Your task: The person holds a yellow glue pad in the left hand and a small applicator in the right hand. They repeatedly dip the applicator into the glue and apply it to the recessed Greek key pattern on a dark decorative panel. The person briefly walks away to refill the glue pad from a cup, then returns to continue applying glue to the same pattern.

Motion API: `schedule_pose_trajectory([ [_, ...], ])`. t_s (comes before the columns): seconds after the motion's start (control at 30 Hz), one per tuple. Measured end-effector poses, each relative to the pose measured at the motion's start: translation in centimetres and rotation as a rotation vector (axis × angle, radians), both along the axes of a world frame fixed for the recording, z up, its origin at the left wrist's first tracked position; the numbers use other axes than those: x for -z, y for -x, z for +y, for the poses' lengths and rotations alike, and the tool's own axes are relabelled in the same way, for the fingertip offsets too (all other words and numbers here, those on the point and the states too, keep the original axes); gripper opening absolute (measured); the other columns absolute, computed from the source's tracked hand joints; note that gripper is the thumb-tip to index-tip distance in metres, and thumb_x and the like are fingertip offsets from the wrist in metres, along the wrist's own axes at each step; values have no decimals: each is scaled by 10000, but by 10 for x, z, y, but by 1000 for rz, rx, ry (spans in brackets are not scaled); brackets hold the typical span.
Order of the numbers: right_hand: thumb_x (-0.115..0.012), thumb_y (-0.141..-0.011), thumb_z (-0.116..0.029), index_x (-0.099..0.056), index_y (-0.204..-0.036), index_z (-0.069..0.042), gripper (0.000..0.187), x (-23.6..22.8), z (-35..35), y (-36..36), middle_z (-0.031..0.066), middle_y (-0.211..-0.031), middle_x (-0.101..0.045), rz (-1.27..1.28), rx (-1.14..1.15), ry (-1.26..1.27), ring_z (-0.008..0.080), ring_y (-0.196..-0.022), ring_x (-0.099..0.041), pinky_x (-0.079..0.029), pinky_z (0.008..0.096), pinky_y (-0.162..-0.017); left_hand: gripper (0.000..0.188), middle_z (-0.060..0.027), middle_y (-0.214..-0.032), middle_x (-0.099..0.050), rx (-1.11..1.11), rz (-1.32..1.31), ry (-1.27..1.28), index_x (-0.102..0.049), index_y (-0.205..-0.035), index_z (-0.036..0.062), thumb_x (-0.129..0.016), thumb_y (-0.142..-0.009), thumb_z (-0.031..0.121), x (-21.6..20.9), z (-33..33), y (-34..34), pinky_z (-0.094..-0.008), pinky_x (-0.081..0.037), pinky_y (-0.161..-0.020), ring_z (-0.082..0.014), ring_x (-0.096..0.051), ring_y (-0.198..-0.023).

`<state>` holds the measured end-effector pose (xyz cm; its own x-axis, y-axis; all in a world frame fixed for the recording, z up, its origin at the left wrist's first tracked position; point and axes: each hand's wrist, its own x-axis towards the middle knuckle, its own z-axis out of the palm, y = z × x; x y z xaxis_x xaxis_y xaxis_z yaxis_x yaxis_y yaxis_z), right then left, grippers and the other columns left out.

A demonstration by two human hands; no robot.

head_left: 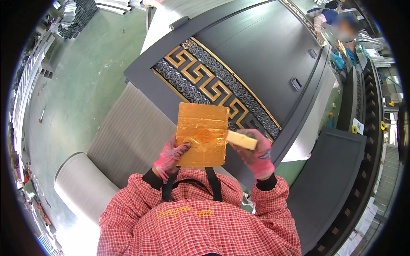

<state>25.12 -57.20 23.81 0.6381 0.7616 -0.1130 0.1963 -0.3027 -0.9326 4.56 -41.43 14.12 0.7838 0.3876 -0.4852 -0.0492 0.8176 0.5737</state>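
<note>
In front of you, your left hand [168, 157] clamped the seemingly light, stiff, slick gold board [203, 121] by its edge, likely the best hold, and your right hand [259, 158] gripped a soft-looking sponge [241, 140]

- Board [203, 147]: before the person's chest, its lower left edge in the left fingers [184, 147].
- Block [241, 140]: in the right fingers [252, 134], just beside the board's right edge.
- Door panel [260, 38]: beyond the board, an ornament band [215, 90] across its near end.
- Sheet roll [81, 179]: left of the person.
- Flat panel [329, 179]: right of the person.
- Tubes [79, 19]: far left, on the floor [94, 64].
- Co-worker [331, 18]: past the door panel's far right side.
</note>
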Motion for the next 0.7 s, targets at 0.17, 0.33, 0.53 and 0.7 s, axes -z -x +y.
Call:
schedule_pose_trajectory([
  [0.17,-754,-641,-106,-630,-955,-69,340,-3,19,25,95,-948,-673,-701,-227,165,303,-885,-648,-507,376,-785,425,-76,-1185,-595,61,16,-62,-461,-1305,17,-604,-907,59,-7,2,6,-314,-502,-899,-179,-598,-1037],
  [0.33,-752,-642,-106,-627,-981,-62,364,-4,17,30,108,-974,-665,-643,-266,171,317,-910,-639,-508,397,-782,432,-97,-1210,-591,65,40,-53,-454,-1307,16,-602,-903,47,-2,2,13,-343,-515,-909,-208,-607,-1058],
  [0.53,-748,-694,-45,-653,-936,-66,262,8,1,-2,94,-858,-690,-398,-43,51,244,-778,-684,-539,314,-694,453,-59,-1192,-592,-89,31,-21,-452,-1319,38,-618,-897,54,-17,0,16,-289,-496,-892,-168,-594,-1050],
  [0.7,-740,-762,-63,-654,-973,-41,228,94,-67,-85,53,-843,-687,-195,192,65,136,-737,-659,-522,265,-660,471,-53,-1182,-582,-174,62,-111,-431,-1331,47,-622,-903,79,-9,-5,23,-330,-521,-901,-181,-596,-1073],
])
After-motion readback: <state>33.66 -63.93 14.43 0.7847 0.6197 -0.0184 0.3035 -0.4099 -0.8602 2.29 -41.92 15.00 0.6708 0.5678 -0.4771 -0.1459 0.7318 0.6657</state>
